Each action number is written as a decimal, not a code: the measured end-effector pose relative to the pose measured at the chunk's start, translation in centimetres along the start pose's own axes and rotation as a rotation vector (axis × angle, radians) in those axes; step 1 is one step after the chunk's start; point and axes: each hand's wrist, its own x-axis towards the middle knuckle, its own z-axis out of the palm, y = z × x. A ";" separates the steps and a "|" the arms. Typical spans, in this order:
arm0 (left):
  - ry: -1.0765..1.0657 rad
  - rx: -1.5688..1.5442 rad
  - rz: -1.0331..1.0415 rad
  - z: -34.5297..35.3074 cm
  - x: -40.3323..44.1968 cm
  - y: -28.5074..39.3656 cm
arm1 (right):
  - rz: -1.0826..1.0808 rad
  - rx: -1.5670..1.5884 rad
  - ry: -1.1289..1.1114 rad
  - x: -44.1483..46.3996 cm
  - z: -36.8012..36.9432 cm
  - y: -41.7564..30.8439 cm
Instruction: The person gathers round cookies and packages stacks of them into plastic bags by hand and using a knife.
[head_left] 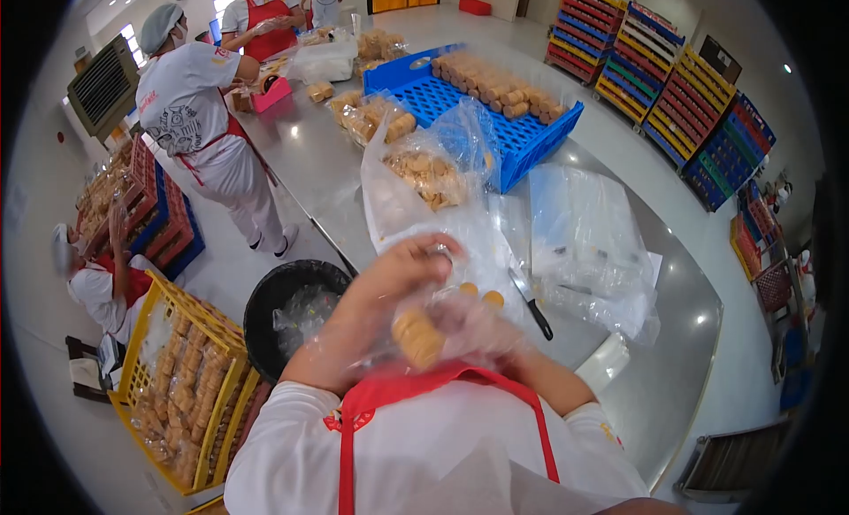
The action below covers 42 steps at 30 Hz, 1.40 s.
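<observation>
Metal worktop | right edge: blue crate, farther along; stacked clear bags, nearer | toward near edge: black-handled knife lies | left edge, far end: pink box

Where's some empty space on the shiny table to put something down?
The metal table looks bare along its right edge, beside the clear bags, and on the left, between its edge and the white sheet. It's crowded around the knife, left hand, right hand and blue crate.

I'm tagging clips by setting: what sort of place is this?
Probably a bakery's packing room: rows of biscuits lie in a blue crate on a metal table, clear bags lie nearby, and stacked trays stand beyond.
</observation>
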 end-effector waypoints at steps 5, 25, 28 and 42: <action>0.191 -0.387 0.575 1.2 0.9 0.6 | -0.590 0.114 0.157 1.9 -1.1 -2.7; 0.509 -0.401 0.583 5.7 1.8 0.6 | -0.721 -0.138 0.427 6.4 -1.2 -1.0; 0.573 -0.366 0.435 6.1 1.3 1.4 | -0.885 -0.533 0.498 6.5 -1.9 0.7; 0.531 -0.254 0.542 10.1 1.4 -3.0 | -0.698 -0.326 0.451 6.0 -0.6 -1.4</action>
